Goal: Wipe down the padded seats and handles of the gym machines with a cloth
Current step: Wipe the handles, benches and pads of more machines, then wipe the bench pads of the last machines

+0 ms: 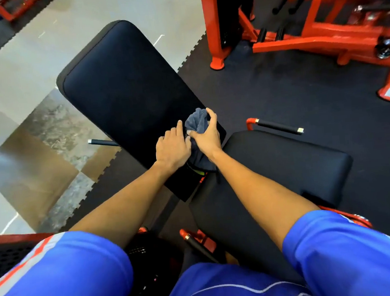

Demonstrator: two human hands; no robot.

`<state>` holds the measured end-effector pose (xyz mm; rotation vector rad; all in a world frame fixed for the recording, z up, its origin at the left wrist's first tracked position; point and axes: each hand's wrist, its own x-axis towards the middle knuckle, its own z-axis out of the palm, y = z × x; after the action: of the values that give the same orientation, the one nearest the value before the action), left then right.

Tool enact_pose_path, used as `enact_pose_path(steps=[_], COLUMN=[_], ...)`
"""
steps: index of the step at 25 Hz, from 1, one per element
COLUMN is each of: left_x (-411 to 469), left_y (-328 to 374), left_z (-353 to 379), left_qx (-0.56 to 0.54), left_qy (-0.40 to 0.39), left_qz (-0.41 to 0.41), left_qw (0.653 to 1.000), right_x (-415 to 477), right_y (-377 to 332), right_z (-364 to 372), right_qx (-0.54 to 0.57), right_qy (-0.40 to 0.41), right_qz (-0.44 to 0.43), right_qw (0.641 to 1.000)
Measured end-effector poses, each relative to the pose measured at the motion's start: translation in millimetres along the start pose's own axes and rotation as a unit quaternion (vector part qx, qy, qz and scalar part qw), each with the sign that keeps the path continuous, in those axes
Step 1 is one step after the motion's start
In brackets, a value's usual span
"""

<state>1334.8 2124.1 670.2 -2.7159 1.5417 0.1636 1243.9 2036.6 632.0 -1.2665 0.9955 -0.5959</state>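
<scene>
A bunched grey cloth (pixel 197 122) sits at the near end of the black backrest pad (pixel 122 83). The right hand (pixel 208 139) is curled round it, and the left hand (pixel 171 148) touches it with fairly straight fingers. The seat pad (pixel 273 164) lies just beside.

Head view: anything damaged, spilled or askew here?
Nothing stands out. The back pad and seat pad look intact. The cloth is bunched at the back pad's near end, gripped by the right hand, left hand touching it. Dull patches on the tiled floor may be reflections; cannot tell.
</scene>
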Motion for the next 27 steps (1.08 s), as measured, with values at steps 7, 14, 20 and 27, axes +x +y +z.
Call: enact_pose_path(steps=[7, 14, 20, 27], left_x=[-33, -64, -87, -139], left_y=[73, 189, 317, 475], left_z=[3, 1, -26, -42], left_qx=[-0.251, -0.331, -0.337, -0.281], left_qy=[-0.181, -0.083, -0.045, -0.108], left_qz=[0.005, 0.095, 0.241, 0.518], left_qw=[0.951, 0.935, 0.909, 0.801], right_x=[-50, -107, -187, -316], right_y=[-8, -17, -36, -43], right_z=[-108, -272, -408, -554], right_qx=[-0.025, -0.109, -0.078, -0.043], right_qy=[0.07, 0.194, 0.28, 0.361], right_qz=[0.003, 0.026, 0.019, 0.049], right_qw=[0.997, 0.975, 0.957, 0.93])
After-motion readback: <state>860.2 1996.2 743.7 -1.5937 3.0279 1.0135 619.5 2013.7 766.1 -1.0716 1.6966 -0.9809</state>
